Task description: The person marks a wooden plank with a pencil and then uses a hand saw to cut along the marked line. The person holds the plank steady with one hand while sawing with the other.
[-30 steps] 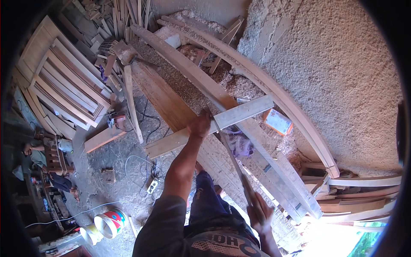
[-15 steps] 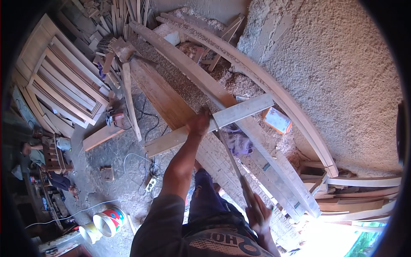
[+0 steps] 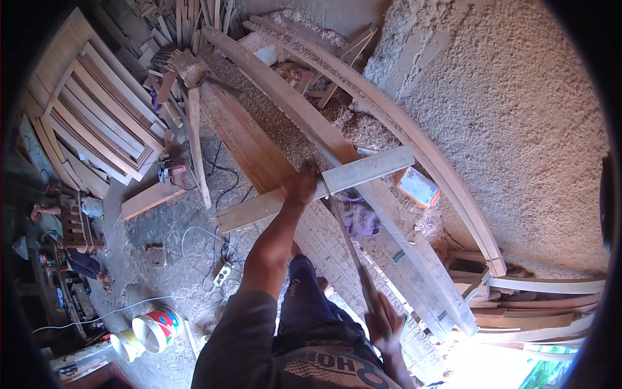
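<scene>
My left hand (image 3: 299, 186) is closed on a pale wooden board (image 3: 368, 167) that lies crosswise over long beams (image 3: 278, 87) and a wide brownish plank (image 3: 243, 138). A long, thin saw blade (image 3: 343, 235) meets the board just right of that hand and runs down toward me. My right hand (image 3: 385, 324), low at the right, is closed around the saw's handle end. A purple cloth (image 3: 359, 217) and a white-and-orange box (image 3: 418, 187) lie under and beside the board.
Curved timber (image 3: 453, 188) runs along the rough wall. Slatted wooden panels (image 3: 97, 104) lean at upper left. Power strip (image 3: 222, 275), cables and buckets (image 3: 155, 327) are on the floor. A seated person (image 3: 81, 253) is at far left. Curved offcuts (image 3: 531, 305) are stacked at lower right.
My right hand and the saw have shifted slightly left and up at the handle end. My left hand keeps its hold on the board. The whole view has shifted slightly.
</scene>
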The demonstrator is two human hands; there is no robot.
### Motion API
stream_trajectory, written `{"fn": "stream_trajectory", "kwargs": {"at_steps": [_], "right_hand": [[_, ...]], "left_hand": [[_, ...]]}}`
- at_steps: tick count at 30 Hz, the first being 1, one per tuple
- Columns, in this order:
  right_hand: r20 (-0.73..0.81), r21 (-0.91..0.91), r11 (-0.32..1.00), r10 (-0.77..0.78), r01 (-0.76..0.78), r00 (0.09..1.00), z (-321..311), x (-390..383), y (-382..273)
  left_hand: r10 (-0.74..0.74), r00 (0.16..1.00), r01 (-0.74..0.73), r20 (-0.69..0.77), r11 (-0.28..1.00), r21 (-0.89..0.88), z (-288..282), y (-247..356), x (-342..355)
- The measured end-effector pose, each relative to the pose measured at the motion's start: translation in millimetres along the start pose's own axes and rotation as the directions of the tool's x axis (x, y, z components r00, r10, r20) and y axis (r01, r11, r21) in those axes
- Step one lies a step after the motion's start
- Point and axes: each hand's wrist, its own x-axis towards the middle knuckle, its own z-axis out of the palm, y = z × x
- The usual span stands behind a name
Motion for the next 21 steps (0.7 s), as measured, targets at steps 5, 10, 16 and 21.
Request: {"fn": "stream_trajectory", "kwargs": {"at_steps": [5, 10, 16, 21], "right_hand": [[-0.118, 0.095, 0.994, -0.036, 0.048, 0.992, 23.1, 59.5, 4.8], [-0.101, 0.293, 0.956, 0.069, -0.037, 0.993, 79.9, 194.2, 1.2], [-0.009, -0.117, 0.989, -0.095, 0.094, 0.995, -6.4, -18.7, 4.1], [-0.168, 0.193, 0.979, -0.039, 0.072, 0.985, 49.5, 107.3, 5.6]], "left_hand": [[-0.056, 0.998, 0.057, 0.032, 0.998, -0.036, -10.5, 23.1, 0.7], [0.004, 0.998, -0.006, -0.065, 0.999, -0.038, -1.6, 7.6, 8.2], [-0.156, 0.981, 0.169, 0.112, 0.979, -0.112, -17.8, 14.7, 1.7], [-0.031, 0.999, 0.032, 0.007, 0.992, -0.122, -6.9, 12.5, -0.1]]}}
